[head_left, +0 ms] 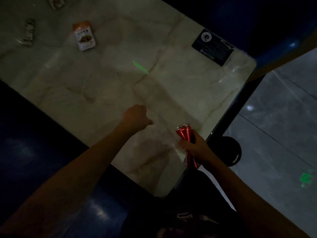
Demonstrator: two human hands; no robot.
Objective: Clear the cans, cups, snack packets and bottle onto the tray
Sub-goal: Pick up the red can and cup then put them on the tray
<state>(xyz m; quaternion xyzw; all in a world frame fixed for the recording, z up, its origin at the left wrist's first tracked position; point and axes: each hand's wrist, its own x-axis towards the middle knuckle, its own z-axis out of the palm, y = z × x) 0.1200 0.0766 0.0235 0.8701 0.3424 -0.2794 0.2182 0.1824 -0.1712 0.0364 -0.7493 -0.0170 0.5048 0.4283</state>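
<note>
The room is dim. My right hand grips two slim red cans, an upper red can and a lower red can, over the near right edge of the marble table. Just left of them, my left hand hovers over the table with fingers curled and nothing visible in it. An orange and white snack packet lies flat at the far left. Further left lies a crumpled silver wrapper. Another packet is cut off by the top edge. No tray is in view.
A black card sits on the table's far right corner. A green light streak crosses the middle of the table. Dark blue seating borders the table on the left. Grey tiled floor and a round black base lie to the right.
</note>
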